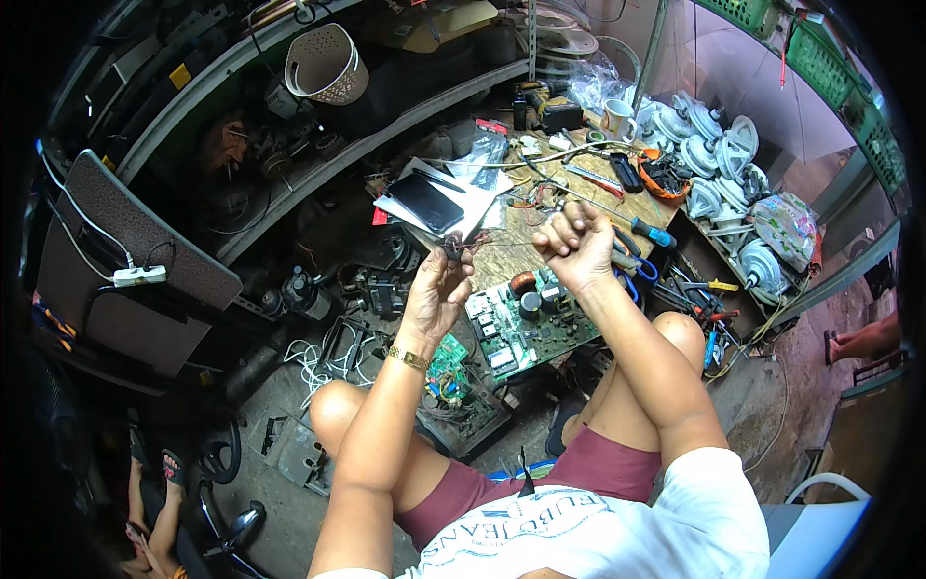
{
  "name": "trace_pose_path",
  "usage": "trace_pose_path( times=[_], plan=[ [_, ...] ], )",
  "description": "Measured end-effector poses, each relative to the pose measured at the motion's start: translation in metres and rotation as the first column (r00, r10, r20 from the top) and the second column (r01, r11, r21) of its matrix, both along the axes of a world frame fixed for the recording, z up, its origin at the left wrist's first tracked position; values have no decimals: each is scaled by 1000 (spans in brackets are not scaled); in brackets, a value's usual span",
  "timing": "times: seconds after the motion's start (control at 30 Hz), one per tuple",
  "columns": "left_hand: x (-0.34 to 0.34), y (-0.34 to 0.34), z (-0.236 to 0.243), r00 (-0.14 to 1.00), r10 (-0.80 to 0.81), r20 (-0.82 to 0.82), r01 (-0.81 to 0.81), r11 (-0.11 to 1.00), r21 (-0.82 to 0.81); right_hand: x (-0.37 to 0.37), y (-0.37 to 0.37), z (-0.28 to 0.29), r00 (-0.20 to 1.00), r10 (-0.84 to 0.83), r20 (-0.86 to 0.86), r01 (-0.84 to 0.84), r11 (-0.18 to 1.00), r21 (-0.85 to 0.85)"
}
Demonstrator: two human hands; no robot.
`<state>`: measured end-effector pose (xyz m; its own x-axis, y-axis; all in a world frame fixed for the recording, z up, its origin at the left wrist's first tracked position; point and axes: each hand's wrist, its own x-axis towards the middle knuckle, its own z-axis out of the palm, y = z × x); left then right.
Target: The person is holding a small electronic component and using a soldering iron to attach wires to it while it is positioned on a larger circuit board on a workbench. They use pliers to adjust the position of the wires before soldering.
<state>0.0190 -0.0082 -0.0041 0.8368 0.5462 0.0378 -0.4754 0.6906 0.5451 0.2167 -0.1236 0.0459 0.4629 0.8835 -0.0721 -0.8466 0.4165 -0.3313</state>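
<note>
My left hand (436,282) grips a small dark component (453,245) with thin reddish wires, held up above the bench's near left part. My right hand (579,241), fingers curled, pinches a thin wire (511,243) that runs across from the component. Below both hands lies a large green circuit board (521,328) with capacitors and a coil; a smaller green board (446,372) is lower left of it. A black phone (424,201) rests on white papers (398,214) beyond my left hand. A blue-handled screwdriver (652,232) lies just right of my right hand.
The cluttered wooden bench (531,217) holds tools, wires and a mug (617,119). White plastic parts (704,154) are piled at the right, pliers (719,286) below them. Shelves with a basket (326,66) are behind. Other people's feet show at the lower left (172,468) and right (844,343).
</note>
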Motion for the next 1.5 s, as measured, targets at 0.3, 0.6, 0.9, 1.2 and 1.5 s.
trace_pose_path(
  times=[0.3, 0.6, 0.9, 1.2, 1.5],
  plan=[
    [-5, 8, 3, 964, 110, -241, -58, 975, 214, 38, -23, 30, 597, 419, 684, -395, 896, -204],
    [-2, -7, 5, 912, 201, -358, -12, 884, 467, -25, -1, -22, -489, 338, 804, 450, 888, -99],
    [-4, -15, 11, 953, 156, -261, -33, 907, 419, -43, 5, -21, -201, 167, 965, 438, 897, -64],
    [-5, -15, 12, 980, 82, -180, -15, 939, 344, -50, 2, -11, -435, 52, 899, 438, 884, 161],
    [-2, -10, 4, 904, 314, -290, -106, 822, 559, -58, -5, -2, -473, 154, 868, 457, 885, 92]
  ],
)
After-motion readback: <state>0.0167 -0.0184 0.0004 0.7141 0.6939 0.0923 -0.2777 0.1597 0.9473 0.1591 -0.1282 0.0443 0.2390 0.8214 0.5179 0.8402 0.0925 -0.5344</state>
